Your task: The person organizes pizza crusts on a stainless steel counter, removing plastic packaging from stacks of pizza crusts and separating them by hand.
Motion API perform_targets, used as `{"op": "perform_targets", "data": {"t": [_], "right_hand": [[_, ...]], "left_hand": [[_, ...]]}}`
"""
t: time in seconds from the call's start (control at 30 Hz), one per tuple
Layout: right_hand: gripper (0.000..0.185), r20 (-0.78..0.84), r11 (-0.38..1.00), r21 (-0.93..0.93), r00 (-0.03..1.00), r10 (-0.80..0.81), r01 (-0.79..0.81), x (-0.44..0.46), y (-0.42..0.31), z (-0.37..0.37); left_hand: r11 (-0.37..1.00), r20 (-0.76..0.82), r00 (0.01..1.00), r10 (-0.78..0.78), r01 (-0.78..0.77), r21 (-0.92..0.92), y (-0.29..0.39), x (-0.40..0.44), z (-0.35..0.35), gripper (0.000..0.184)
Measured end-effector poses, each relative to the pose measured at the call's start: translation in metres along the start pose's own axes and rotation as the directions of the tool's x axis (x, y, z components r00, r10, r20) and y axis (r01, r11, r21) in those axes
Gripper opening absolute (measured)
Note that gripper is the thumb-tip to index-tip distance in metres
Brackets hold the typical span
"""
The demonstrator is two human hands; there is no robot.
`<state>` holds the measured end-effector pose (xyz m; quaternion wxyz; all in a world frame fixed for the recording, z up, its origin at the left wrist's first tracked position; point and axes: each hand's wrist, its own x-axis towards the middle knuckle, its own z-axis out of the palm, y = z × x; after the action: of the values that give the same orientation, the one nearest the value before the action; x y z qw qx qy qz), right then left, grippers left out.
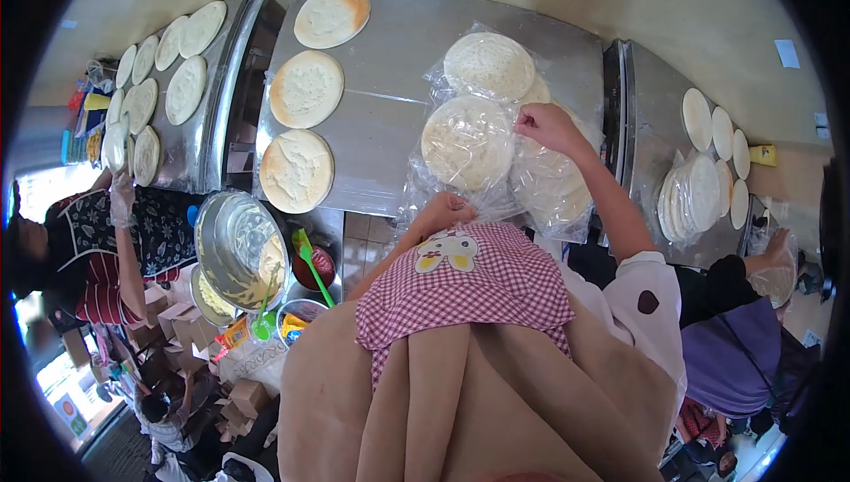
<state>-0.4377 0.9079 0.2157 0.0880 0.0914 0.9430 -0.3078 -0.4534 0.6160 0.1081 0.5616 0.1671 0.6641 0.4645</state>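
Observation:
Round flat breads in clear plastic bags lie on the right half of the steel table [381, 141]. My left hand [443, 214] is closed on the near edge of the bag around one bagged flatbread [467, 144]. At that bread's right side, my right hand [551, 128] pinches the plastic, with the fingers pressed together. Another bagged flatbread [489, 66] lies just beyond, and more bagged breads [553, 185] overlap on the right, partly under my right forearm.
Three bare flatbreads, one of them a browned flatbread [332, 17], line the table's left side. A large metal bowl [232, 239] and a green spatula [310, 262] are at the lower left. Co-workers stand left and right, beside a left table [199, 141] and a right table [651, 128] with more breads.

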Motion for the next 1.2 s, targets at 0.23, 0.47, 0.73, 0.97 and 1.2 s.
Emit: {"op": "perform_targets", "data": {"t": [0.23,0.47,0.73,0.97,1.2], "right_hand": [[0.016,-0.413,0.977,-0.119,0.886,-0.209,0.175,0.031,-0.074,-0.007],[0.017,-0.413,0.952,0.051,0.874,-0.254,0.301,0.037,-0.129,-0.029],[0.013,-0.26,0.966,-0.119,0.932,-0.254,0.23,0.051,-0.065,0.072],[0.015,-0.195,1.0,0.029,0.981,0.006,-0.001,0.059,-0.045,0.076],[0.021,-0.182,0.841,-0.304,0.839,-0.514,0.449,0.046,-0.085,0.046]], "left_hand": [[0.98,-0.199,0.971,0.136,-0.161,-0.114,0.058,-0.048,-0.048,0.019],[0.916,-0.491,0.801,0.343,-0.402,-0.017,0.102,-0.118,-0.11,0.017],[0.903,-0.449,0.846,0.287,-0.081,0.423,-0.009,-0.07,-0.083,0.02],[0.959,-0.413,0.894,0.175,-0.06,0.277,0.001,-0.08,-0.082,0.023],[0.987,-0.414,0.9,0.137,-0.089,0.133,0.009,-0.088,-0.075,0.028]]}}
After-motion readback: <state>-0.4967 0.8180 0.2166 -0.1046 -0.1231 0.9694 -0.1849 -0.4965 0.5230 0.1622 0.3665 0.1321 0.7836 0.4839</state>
